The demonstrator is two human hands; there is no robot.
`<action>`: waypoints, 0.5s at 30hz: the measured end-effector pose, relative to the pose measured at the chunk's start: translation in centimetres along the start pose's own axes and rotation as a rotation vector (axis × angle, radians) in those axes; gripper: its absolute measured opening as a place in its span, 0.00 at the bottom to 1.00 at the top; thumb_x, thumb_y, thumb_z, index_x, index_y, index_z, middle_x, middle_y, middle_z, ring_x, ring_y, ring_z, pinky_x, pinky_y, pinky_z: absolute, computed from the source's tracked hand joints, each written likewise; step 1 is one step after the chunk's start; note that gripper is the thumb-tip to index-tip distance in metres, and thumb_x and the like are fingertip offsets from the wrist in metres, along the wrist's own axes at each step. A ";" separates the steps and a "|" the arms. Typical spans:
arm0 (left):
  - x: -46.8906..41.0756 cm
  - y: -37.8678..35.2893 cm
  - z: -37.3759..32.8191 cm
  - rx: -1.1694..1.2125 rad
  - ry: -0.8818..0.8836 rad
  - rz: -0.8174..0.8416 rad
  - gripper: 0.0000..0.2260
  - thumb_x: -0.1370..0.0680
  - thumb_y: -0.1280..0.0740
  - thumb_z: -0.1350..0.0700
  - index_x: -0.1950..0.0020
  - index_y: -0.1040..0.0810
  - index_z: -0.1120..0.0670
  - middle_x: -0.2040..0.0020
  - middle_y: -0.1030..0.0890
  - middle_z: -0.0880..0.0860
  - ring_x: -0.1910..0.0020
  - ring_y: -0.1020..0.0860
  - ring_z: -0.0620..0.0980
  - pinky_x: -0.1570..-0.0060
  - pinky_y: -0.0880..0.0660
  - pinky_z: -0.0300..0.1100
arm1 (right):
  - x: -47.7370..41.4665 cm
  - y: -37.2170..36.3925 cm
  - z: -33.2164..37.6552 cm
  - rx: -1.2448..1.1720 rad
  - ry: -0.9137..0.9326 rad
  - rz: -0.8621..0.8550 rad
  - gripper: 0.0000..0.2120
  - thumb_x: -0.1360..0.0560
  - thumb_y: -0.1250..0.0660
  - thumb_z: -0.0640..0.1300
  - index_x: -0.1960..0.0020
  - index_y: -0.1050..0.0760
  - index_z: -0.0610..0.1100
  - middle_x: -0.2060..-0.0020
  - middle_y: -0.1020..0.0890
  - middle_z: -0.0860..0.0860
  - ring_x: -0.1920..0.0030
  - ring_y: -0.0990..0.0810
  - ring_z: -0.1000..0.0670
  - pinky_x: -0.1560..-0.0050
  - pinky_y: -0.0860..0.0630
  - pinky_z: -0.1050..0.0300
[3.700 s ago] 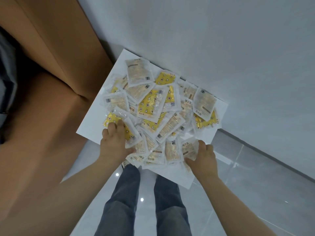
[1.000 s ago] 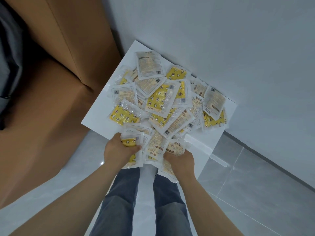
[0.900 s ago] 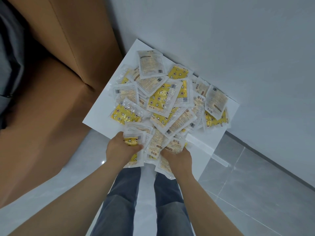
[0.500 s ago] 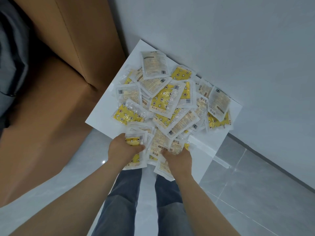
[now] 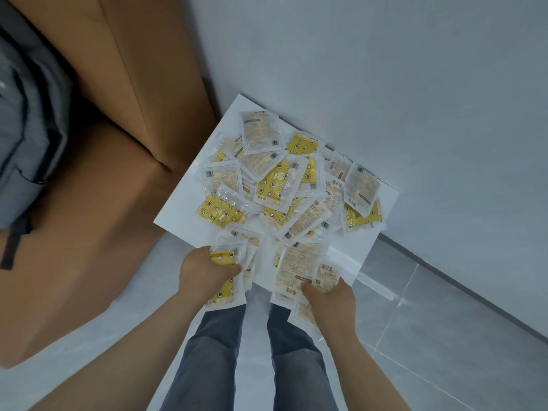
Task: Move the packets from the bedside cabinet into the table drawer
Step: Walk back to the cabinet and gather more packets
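Left hand [image 5: 207,272]: clenched round a bundle of packets [image 5: 223,257] at the near edge of the cabinet.
Right hand [image 5: 330,302]: thumb and fingers grasp a second stack [image 5: 299,262], just right of the first.
Loose packets [image 5: 281,185]: overlapping heap, yellow-printed and pale-backed, on the cabinet top.
Bedside cabinet [image 5: 175,221]: white top, far side against the wall.
Cardboard box [image 5: 124,161]: just left of the cabinet.

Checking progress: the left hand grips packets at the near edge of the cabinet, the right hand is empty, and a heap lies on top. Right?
No: the head view shows the right hand also gripping packets. The left hand does grip packets at the near edge of the cabinet, and a heap lies on top.
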State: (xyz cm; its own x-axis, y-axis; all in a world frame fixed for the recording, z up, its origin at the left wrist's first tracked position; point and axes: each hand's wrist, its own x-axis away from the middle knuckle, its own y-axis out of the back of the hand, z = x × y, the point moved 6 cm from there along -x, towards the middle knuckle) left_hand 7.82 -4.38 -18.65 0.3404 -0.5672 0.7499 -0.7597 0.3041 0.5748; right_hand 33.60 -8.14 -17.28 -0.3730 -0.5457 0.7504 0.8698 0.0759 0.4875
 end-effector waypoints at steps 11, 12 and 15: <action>6.0 3.5 -5.5 0.134 -0.088 -0.048 0.13 0.34 0.23 0.52 0.53 0.20 0.52 0.57 0.19 0.49 0.58 0.21 0.49 0.61 0.28 0.39 | 3.9 7.5 3.4 -0.022 0.085 -0.097 0.13 0.28 0.29 0.40 0.45 0.23 0.45 0.54 0.19 0.51 0.61 0.21 0.53 0.68 0.28 0.66; 6.8 3.9 -6.2 0.154 -0.097 -0.055 0.13 0.35 0.23 0.52 0.54 0.20 0.51 0.58 0.19 0.48 0.58 0.21 0.49 0.61 0.28 0.39 | 4.3 8.3 4.2 -0.039 0.100 -0.104 0.13 0.29 0.29 0.40 0.45 0.23 0.45 0.53 0.18 0.51 0.60 0.21 0.52 0.66 0.26 0.64; 9.3 5.9 -8.8 0.192 -0.143 -0.106 0.09 0.35 0.23 0.54 0.60 0.21 0.51 0.63 0.20 0.46 0.61 0.21 0.47 0.66 0.28 0.38 | 5.4 10.9 7.0 -0.074 0.176 -0.115 0.12 0.29 0.29 0.40 0.47 0.22 0.46 0.54 0.17 0.52 0.61 0.20 0.54 0.65 0.25 0.63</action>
State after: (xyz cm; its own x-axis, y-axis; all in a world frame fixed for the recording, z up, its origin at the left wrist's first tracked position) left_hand 11.43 -1.09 -5.43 0.3526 -0.6944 0.6273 -0.8197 0.0942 0.5650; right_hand 38.79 -4.39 -4.80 -0.4143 -0.6848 0.5995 0.8487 -0.0528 0.5262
